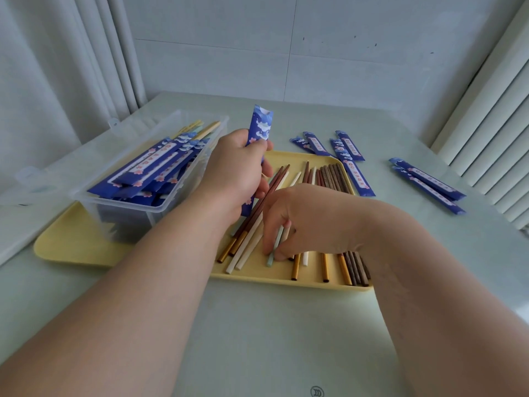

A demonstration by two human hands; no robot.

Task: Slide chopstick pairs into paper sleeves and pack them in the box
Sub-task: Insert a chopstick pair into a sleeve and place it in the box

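Our left hand (237, 167) held a dark blue paper sleeve printed with white clouds and pink blossoms (260, 128) upright above the far-left part of the flat yellow plastic tray (286, 275). Its fingers and thumb were curled round the sleeve's middle, with the notched end up. Our right hand (303, 219) was down near the tray's near edge, fingertips (267, 249) closed in a pinch on a pale mint-green chopstick (270, 262) that lay among the loose brown, white and gold-tipped chopsticks (332, 176). To do this step well, we judged we should find the mint stick's partner before lifting, square the two ends together, and feed the narrow tips in first while the left thumb bowed the paper open. Too tight a squeeze would probably flatten the sleeve and jam the tips. The clear plastic box (126, 207), piled with filled sleeves, stood on yellow tray surface to the left; our arm hid whether it was the same tray. Empty sleeves lay on the pale green table in two groups, one (350, 164) at the tray's far-right corner and another (426, 181) toward the table's right edge. Each sleeve carried a white strip with red characters too small for us to read, and a round mark (317, 391) at the table's near edge was equally illegible.
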